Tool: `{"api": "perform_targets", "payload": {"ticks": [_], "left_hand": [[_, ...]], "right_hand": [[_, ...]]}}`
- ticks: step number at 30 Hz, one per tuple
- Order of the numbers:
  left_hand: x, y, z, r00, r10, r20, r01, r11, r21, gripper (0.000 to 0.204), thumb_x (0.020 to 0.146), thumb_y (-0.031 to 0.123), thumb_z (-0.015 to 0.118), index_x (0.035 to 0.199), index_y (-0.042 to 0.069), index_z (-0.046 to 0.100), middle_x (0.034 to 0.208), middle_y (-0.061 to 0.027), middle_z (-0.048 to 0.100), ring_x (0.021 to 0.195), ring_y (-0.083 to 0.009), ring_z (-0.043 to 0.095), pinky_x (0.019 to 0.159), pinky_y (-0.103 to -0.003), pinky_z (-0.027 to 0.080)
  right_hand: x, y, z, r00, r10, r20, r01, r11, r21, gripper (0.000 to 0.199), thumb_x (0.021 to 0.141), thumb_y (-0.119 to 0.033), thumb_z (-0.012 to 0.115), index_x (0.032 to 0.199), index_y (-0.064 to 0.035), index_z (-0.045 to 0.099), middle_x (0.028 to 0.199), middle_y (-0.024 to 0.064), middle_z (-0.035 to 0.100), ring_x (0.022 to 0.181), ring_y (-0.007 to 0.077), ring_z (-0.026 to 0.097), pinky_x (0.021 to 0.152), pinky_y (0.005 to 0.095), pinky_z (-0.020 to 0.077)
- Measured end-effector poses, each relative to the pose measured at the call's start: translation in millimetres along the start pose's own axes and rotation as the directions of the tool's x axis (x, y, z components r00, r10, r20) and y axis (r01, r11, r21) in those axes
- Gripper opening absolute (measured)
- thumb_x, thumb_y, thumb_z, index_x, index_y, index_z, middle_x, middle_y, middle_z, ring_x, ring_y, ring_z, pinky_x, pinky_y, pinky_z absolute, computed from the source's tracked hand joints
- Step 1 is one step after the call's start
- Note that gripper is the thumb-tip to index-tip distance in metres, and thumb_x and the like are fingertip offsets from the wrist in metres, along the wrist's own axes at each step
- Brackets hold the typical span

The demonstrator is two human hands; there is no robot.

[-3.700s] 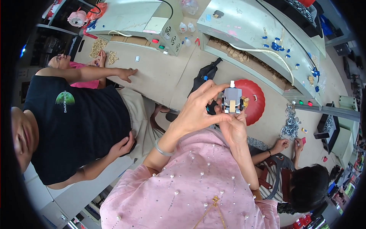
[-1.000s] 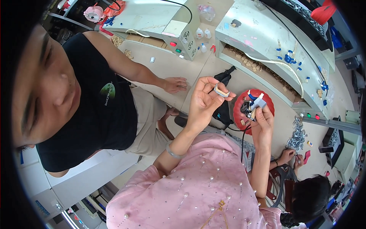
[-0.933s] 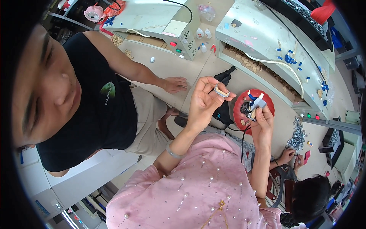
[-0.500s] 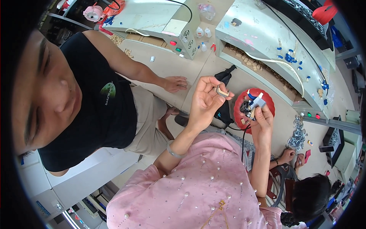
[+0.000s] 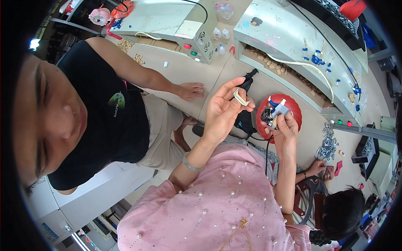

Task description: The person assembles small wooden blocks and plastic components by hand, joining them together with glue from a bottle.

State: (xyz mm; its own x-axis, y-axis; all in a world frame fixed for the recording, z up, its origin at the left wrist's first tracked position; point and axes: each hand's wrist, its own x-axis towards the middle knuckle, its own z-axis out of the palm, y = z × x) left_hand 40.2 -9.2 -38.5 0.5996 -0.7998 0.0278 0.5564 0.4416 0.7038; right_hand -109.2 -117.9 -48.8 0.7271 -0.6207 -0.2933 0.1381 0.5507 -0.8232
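Between the thumb and fingers of my left hand [image 5: 221, 113] is a small curved piece [image 5: 240, 98], pale inside with a thin metallic-looking edge. To its right, my right hand [image 5: 286, 136] is closed on a small grey block [image 5: 279, 111] over a red scalloped tray [image 5: 295, 109]. A dark round part [image 5: 265, 114] shows beside the block; whether the two are joined I cannot tell. Blue and whitish small pieces are close by it. The two hands are apart, both raised above the table.
A co-worker in a black sleeveless top [image 5: 106, 100] is at the left, one hand [image 5: 191, 91] on the table. Another person's hands [image 5: 320, 169] work at the right near heaped metal parts [image 5: 326, 144]. Grey machines [image 5: 284, 33] with buttons line the far side. A black bag [image 5: 247, 85] lies behind my left hand.
The curved piece in my left hand has turned, and its pale inner face shows more. My left index finger has straightened. My right hand has shifted slightly left with the grey block.
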Motion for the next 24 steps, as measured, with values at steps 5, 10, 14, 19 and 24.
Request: {"api": "perform_targets", "payload": {"ticks": [5, 10, 14, 19, 24], "left_hand": [[-1.9, -0.2, 1.9, 0.994, -0.074, -0.074, 0.070, 0.996, -0.063, 0.029, 0.088, 0.006, 0.058, 0.115, 0.000, 0.049, 0.094, -0.0057, 0.052, 0.090, -0.0226, 0.055, 0.079, -0.028, 0.048], [-2.1, -3.6, 1.0, 0.997, -0.078, -0.029, 0.072, 0.984, -0.165, 0.025, 0.088, 0.005, 0.058, 0.111, 0.002, 0.048, 0.098, -0.0062, 0.050, 0.089, -0.0219, 0.053, 0.078, -0.029, 0.047], [-1.9, -4.7, 2.5, 0.997, -0.074, -0.028, 0.068, 0.983, -0.172, 0.024, 0.088, 0.004, 0.057, 0.110, 0.003, 0.047, 0.098, -0.0061, 0.049, 0.087, -0.0213, 0.052, 0.078, -0.029, 0.047], [-0.3, -3.8, 5.5, 0.997, -0.053, -0.056, 0.046, 0.992, -0.115, 0.020, 0.090, 0.010, 0.058, 0.106, 0.002, 0.049, 0.092, -0.0047, 0.052, 0.084, -0.0184, 0.057, 0.077, -0.029, 0.047], [0.7, -2.4, 6.9, 0.997, -0.049, -0.062, 0.043, 0.995, -0.095, 0.019, 0.090, 0.011, 0.058, 0.105, 0.003, 0.050, 0.091, -0.0042, 0.053, 0.083, -0.0176, 0.057, 0.076, -0.028, 0.047]], "right_hand": [[-0.2, 1.4, -0.3, 1.000, 0.000, 0.000, 0.000, 1.000, -0.009, 0.030, 0.094, -0.020, 0.051, 0.115, 0.0021, 0.053, 0.096, 0.0060, 0.060, 0.089, 0.0149, 0.059, 0.082, 0.0361, 0.0519], [-0.6, 4.9, -1.7, 1.000, 0.022, 0.005, -0.021, 0.999, -0.026, 0.031, 0.094, -0.022, 0.052, 0.114, 0.0019, 0.053, 0.097, 0.0063, 0.060, 0.089, 0.0145, 0.059, 0.082, 0.0352, 0.0518], [-0.1, 4.7, 2.1, 1.000, 0.028, -0.009, -0.029, 0.999, -0.025, 0.031, 0.094, -0.022, 0.052, 0.114, 0.0018, 0.053, 0.096, 0.0061, 0.060, 0.088, 0.0143, 0.059, 0.081, 0.0349, 0.0520], [0.8, 1.3, 5.3, 0.999, 0.032, 0.022, -0.032, 0.999, -0.012, 0.032, 0.094, -0.023, 0.052, 0.114, 0.0019, 0.053, 0.096, 0.0062, 0.061, 0.088, 0.0140, 0.060, 0.082, 0.0336, 0.0512], [1.7, -0.8, 6.3, 0.998, 0.048, 0.027, -0.047, 0.999, -0.018, 0.032, 0.094, -0.022, 0.052, 0.114, 0.0018, 0.054, 0.096, 0.0064, 0.061, 0.088, 0.0141, 0.060, 0.082, 0.0322, 0.0504]]}}
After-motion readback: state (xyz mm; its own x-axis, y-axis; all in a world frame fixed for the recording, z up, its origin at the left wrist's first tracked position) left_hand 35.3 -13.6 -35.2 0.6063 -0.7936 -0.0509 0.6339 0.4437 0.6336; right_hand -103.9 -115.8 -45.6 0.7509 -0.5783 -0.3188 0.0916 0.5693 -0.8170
